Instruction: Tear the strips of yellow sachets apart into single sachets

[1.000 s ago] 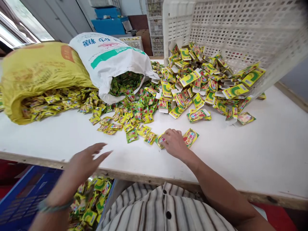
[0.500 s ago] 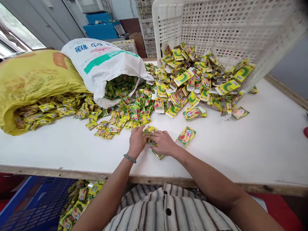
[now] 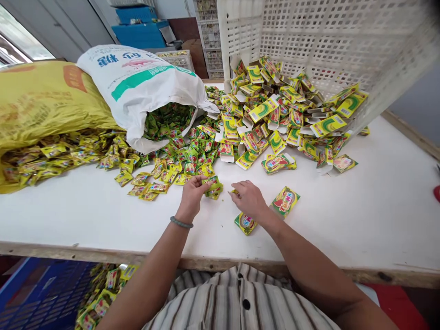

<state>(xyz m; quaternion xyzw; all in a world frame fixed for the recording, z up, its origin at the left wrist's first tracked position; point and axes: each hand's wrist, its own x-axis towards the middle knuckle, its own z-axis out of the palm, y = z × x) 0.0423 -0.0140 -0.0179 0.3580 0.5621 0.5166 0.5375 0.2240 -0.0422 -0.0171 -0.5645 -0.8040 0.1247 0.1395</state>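
Observation:
My left hand (image 3: 193, 195) is closed on a few small green and yellow candy packets (image 3: 213, 185), pinched between thumb and fingers just above the white table. To its right, my right hand (image 3: 249, 199) has its fingers pinched together, and a bit of a small yellow packet (image 3: 235, 191) shows between them, mostly hidden. One flat printed box (image 3: 245, 223) lies under the right hand, partly covered. Another box (image 3: 286, 201) rests by the right wrist. Loose yellow candy packets (image 3: 149, 190) are spread left of my left hand.
A yellow sack (image 3: 44, 103) and a white sack (image 3: 137, 78) spill packets from the left. Printed boxes (image 3: 263, 110) pour from a tipped white crate (image 3: 309, 36) at the back right. Below the table edge, a blue crate (image 3: 44, 288) stands beside more packets.
My hands have moved apart; they were together over the packets. The left now lifts green and yellow packets, while the right has shifted right. The small box near it also lies farther right.

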